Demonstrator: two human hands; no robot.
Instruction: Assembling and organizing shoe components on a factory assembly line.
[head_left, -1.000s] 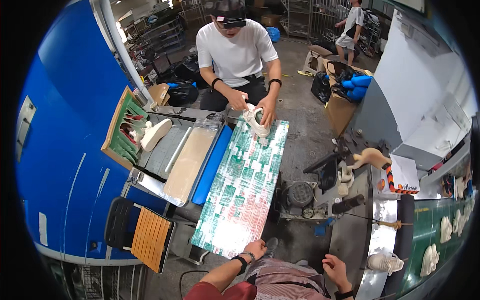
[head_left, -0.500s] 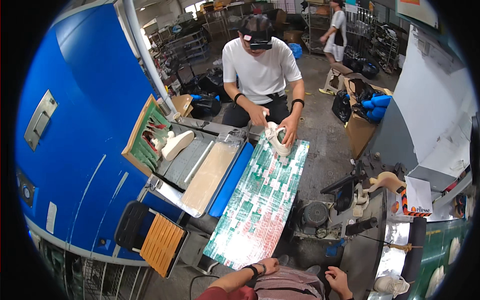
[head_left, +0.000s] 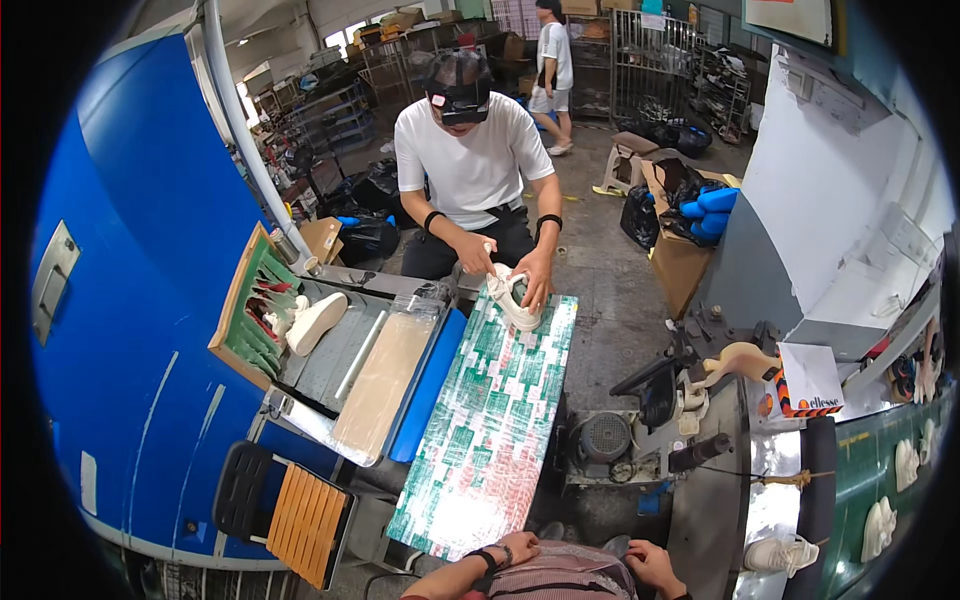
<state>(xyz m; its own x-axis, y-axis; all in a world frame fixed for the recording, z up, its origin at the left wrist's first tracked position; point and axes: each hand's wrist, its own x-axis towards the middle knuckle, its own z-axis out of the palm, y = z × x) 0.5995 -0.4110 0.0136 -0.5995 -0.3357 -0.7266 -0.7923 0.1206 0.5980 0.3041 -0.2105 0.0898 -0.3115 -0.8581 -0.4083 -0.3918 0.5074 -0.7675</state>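
Observation:
My left hand (head_left: 518,548) rests at the near end of the long table, on the edge of a pinkish checked apron (head_left: 565,575) over my lap. Its fingers lie loosely, and nothing shows in them. On the apron's other side is my right hand (head_left: 652,565), fingers loosely bent and empty. Nearest to both is the table top (head_left: 480,440), patterned in green, white and red under a shiny film. At its far end, a seated person (head_left: 468,165) in a white shirt holds a cream sneaker (head_left: 515,300) with both hands.
On the left stand a blue machine (head_left: 130,300), a slatted folding chair (head_left: 305,525) and a conveyor bearing another cream shoe (head_left: 318,322). To the right are a motor (head_left: 605,437), a shoe box (head_left: 808,382) and a green belt (head_left: 850,520) with several shoes. Another person (head_left: 553,75) walks behind.
The view has swung to the right, so most things sit further left. My right hand has come down onto my lap. The person behind has walked further left.

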